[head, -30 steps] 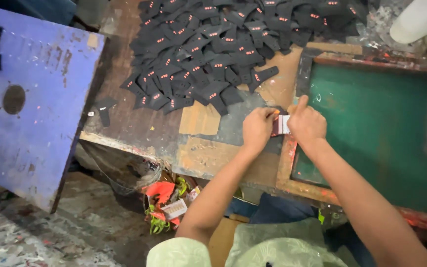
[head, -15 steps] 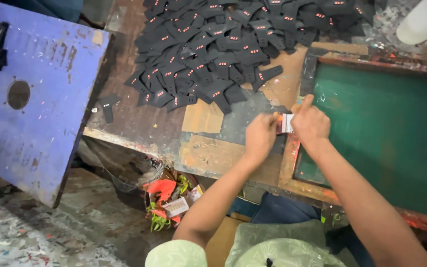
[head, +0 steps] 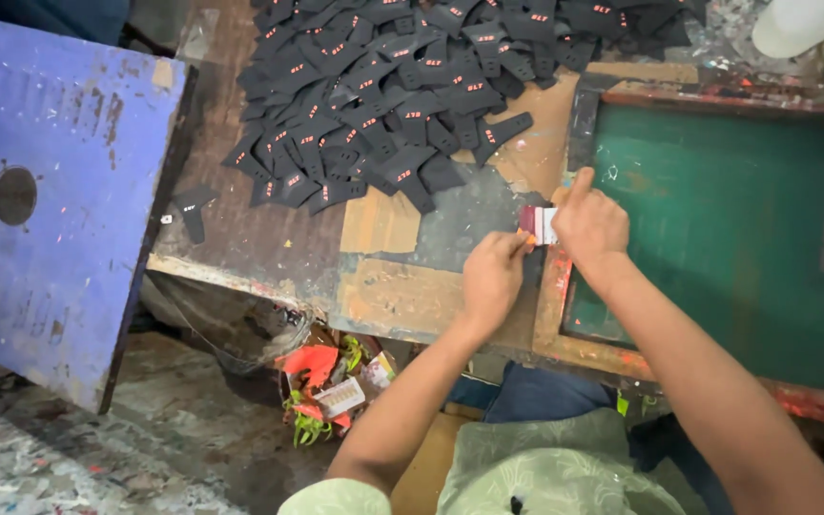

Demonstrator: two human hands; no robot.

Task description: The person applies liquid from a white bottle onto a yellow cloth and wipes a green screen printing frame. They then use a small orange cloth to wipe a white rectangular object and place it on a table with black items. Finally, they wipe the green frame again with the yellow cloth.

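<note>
My left hand (head: 490, 277) and my right hand (head: 588, 224) meet over the table's near edge and together pinch a small white and red card (head: 538, 224). They hover beside the wooden frame (head: 553, 305) of a green printing screen (head: 736, 229). Just beyond the hands lies a big heap of black cut pieces with small red marks (head: 412, 86), spread over the worn wooden table (head: 259, 238). One lone black piece (head: 193, 208) lies apart at the table's left.
A scuffed blue board (head: 50, 210) with a round hole leans at the left. Under the table sits a pile of red and green scraps (head: 331, 386). A white container (head: 803, 24) stands at the far right corner. The floor is paint-spattered.
Both hands have kept hold of the small card and stayed at the screen's left frame edge. The view has shifted slightly.
</note>
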